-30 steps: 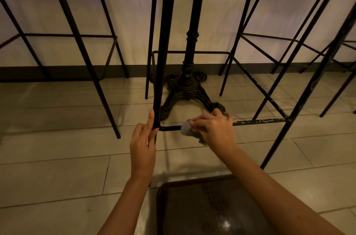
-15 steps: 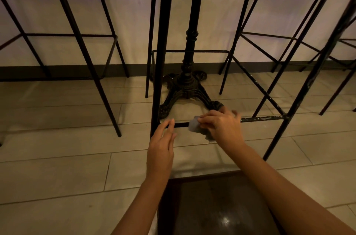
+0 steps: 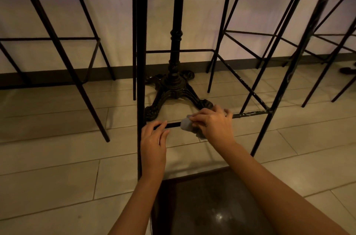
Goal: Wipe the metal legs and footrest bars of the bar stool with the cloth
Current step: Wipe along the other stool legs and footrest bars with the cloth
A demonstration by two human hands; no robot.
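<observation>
right hand [image 3: 212, 124] clamps cloth [image 3: 186, 124] around footrest bar [image 3: 250, 113]; left hand [image 3: 154, 136] rests loosely curled on bar beside leg [image 3: 139, 80], grasping nothing firmly. risks: stool tipping under push, cloth slipping off, chipped paint snagging.

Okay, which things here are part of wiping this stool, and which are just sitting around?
Part of the job:
cloth
footrest bar
stool leg
right hand, gripping the cloth
left hand, at the bar

Just around:
ornate table base
neighbouring stool frames
dark seat
</observation>
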